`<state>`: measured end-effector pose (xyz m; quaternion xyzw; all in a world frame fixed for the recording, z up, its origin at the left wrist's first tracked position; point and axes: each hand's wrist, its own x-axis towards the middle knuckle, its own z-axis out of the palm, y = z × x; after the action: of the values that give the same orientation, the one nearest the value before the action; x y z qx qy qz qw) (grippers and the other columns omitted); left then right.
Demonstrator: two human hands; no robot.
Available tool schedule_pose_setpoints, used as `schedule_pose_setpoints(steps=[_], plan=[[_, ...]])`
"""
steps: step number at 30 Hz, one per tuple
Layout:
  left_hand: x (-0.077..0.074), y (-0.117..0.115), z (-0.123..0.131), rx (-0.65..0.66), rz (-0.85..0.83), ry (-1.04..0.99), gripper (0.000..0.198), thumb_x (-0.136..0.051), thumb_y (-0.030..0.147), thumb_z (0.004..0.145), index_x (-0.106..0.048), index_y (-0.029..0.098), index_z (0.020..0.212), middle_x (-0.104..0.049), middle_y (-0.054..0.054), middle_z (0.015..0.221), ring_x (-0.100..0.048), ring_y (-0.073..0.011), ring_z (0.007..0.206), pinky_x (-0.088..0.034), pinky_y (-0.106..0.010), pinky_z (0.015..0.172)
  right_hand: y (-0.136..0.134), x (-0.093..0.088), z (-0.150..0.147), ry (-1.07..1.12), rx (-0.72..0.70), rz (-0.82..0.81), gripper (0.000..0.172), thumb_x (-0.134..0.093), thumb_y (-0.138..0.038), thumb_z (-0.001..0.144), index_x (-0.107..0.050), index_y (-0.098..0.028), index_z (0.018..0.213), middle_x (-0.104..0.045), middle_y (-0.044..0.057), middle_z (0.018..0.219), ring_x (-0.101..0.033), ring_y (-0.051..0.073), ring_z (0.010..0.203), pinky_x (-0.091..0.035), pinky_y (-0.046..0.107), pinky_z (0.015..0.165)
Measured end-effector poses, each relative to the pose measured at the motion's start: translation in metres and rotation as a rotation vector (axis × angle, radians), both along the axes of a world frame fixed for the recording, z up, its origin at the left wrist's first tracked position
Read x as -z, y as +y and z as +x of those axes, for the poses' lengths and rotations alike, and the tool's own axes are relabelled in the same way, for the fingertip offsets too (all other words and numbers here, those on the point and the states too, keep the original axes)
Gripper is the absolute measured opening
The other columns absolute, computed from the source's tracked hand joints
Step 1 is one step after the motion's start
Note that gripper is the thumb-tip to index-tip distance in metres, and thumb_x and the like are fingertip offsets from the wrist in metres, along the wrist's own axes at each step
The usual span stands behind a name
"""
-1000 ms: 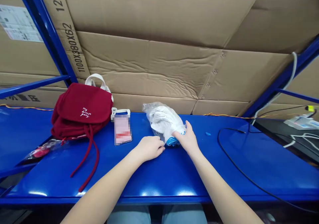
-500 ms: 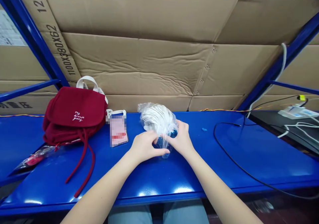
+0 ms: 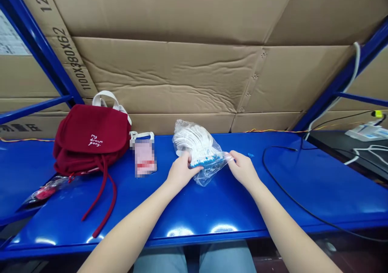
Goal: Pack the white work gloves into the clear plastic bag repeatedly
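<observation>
A clear plastic bag of white gloves with blue cuffs (image 3: pixel 198 148) rests on the blue shelf (image 3: pixel 212 208), its mouth turned toward me. My left hand (image 3: pixel 181 171) is closed on the left side of the bag's mouth. On the right side, my right hand (image 3: pixel 241 168) pinches the plastic edge and holds it stretched out sideways.
A dark red drawstring bag (image 3: pixel 92 139) with white handles lies at the left, its cords trailing forward. A phone (image 3: pixel 144 158) lies beside it. A small packet with something red (image 3: pixel 45 191) sits far left. A black cable (image 3: pixel 285 192) loops at the right. Cardboard boxes (image 3: pixel 182 70) wall the back.
Both hands took hold of the bag's near end, then moved apart, spreading its mouth wide. The bag turned so the blue cuffs show at the opening.
</observation>
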<state>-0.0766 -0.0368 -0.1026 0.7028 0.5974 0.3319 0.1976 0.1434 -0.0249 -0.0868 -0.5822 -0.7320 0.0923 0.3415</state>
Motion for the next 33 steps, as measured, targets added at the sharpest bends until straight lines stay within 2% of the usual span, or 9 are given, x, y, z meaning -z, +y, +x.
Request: schedule_pose_setpoints(steps=[4, 8, 14, 18, 21, 23, 25, 29, 33], plan=[[0.003, 0.0, 0.0, 0.039, 0.047, -0.069, 0.041, -0.067, 0.047, 0.071, -0.036, 0.02, 0.065, -0.038, 0.008, 0.055, -0.039, -0.0094, 0.053, -0.027, -0.022, 0.051, -0.013, 0.003, -0.015, 0.118, -0.053, -0.09, 0.016, -0.052, -0.039, 0.077, -0.046, -0.023, 0.075, -0.057, -0.003, 0.067, -0.053, 0.016, 0.061, -0.038, 0.025, 0.058], [0.006, 0.0, 0.001, 0.043, 0.071, -0.125, 0.042, -0.066, 0.045, 0.071, -0.034, 0.02, 0.062, -0.035, 0.008, 0.055, -0.036, -0.0086, 0.054, -0.026, -0.022, 0.051, -0.019, 0.01, -0.022, 0.148, 0.009, -0.134, 0.022, -0.046, -0.041, 0.08, -0.043, -0.023, 0.068, -0.052, -0.003, 0.058, -0.048, 0.015, 0.054, -0.035, 0.026, 0.053], [0.008, 0.0, 0.002, 0.047, 0.036, -0.116, 0.034, -0.062, 0.032, 0.072, -0.035, 0.019, 0.058, -0.038, 0.007, 0.053, -0.038, -0.0086, 0.053, -0.024, -0.022, 0.05, -0.05, -0.006, -0.052, 0.233, -0.421, -0.447, 0.021, -0.048, -0.036, 0.082, -0.037, -0.024, 0.068, -0.054, -0.004, 0.057, -0.054, 0.014, 0.056, -0.039, 0.025, 0.055], [0.01, 0.002, -0.001, 0.043, 0.009, -0.112, 0.031, -0.061, 0.028, 0.072, -0.035, 0.019, 0.056, -0.039, 0.007, 0.051, -0.039, -0.0086, 0.052, -0.025, -0.022, 0.051, -0.052, -0.019, -0.055, 0.283, -0.576, -0.65, 0.022, -0.052, -0.039, 0.081, -0.04, -0.023, 0.071, -0.05, -0.006, 0.054, -0.047, 0.011, 0.048, -0.036, 0.022, 0.048], [0.006, 0.003, -0.004, 0.095, -0.005, -0.061, 0.036, -0.062, 0.036, 0.073, -0.035, 0.019, 0.056, -0.04, 0.007, 0.051, -0.038, -0.0087, 0.051, -0.024, -0.022, 0.05, -0.037, -0.019, -0.036, 0.136, -0.435, -0.53, 0.029, -0.057, -0.047, 0.076, -0.048, -0.021, 0.065, -0.049, -0.005, 0.052, -0.047, 0.012, 0.049, -0.038, 0.024, 0.05], [0.002, 0.001, -0.005, 0.176, -0.015, -0.019, 0.038, -0.062, 0.041, 0.074, -0.036, 0.019, 0.057, -0.041, 0.007, 0.052, -0.038, -0.0088, 0.051, -0.024, -0.022, 0.049, -0.023, -0.016, -0.024, 0.182, -0.1, -0.26, 0.035, -0.053, -0.055, 0.077, -0.052, -0.02, 0.069, -0.057, 0.001, 0.064, -0.054, 0.016, 0.06, -0.044, 0.029, 0.058], [-0.002, -0.005, -0.005, 0.284, -0.015, 0.038, 0.034, -0.059, 0.038, 0.077, -0.037, 0.019, 0.059, -0.042, 0.006, 0.053, -0.04, -0.0093, 0.052, -0.026, -0.022, 0.049, -0.011, -0.012, -0.019, 0.22, 0.128, -0.077, 0.048, -0.054, -0.06, 0.073, -0.055, -0.017, 0.095, -0.062, 0.01, 0.096, -0.059, 0.023, 0.083, -0.048, 0.035, 0.072], [-0.008, -0.024, 0.003, 0.476, 0.01, 0.176, 0.018, -0.055, 0.02, 0.074, -0.044, 0.018, 0.061, -0.05, 0.003, 0.06, -0.045, -0.0112, 0.056, -0.029, -0.023, 0.052, -0.005, -0.007, -0.034, 0.016, 0.009, -0.179, 0.101, -0.062, -0.065, 0.062, -0.026, -0.012, 0.139, -0.034, 0.022, 0.14, -0.038, 0.034, 0.127, -0.04, 0.045, 0.096], [-0.012, -0.04, 0.015, 0.621, 0.084, 0.392, 0.007, -0.05, 0.018, 0.077, -0.054, 0.017, 0.072, -0.061, -0.003, 0.073, -0.055, -0.0158, 0.066, -0.037, -0.025, 0.058, -0.011, -0.006, -0.055, -0.108, 0.02, -0.239, 0.114, -0.069, -0.06, 0.056, -0.015, -0.014, 0.145, -0.032, 0.023, 0.138, -0.041, 0.038, 0.124, -0.042, 0.047, 0.092]])
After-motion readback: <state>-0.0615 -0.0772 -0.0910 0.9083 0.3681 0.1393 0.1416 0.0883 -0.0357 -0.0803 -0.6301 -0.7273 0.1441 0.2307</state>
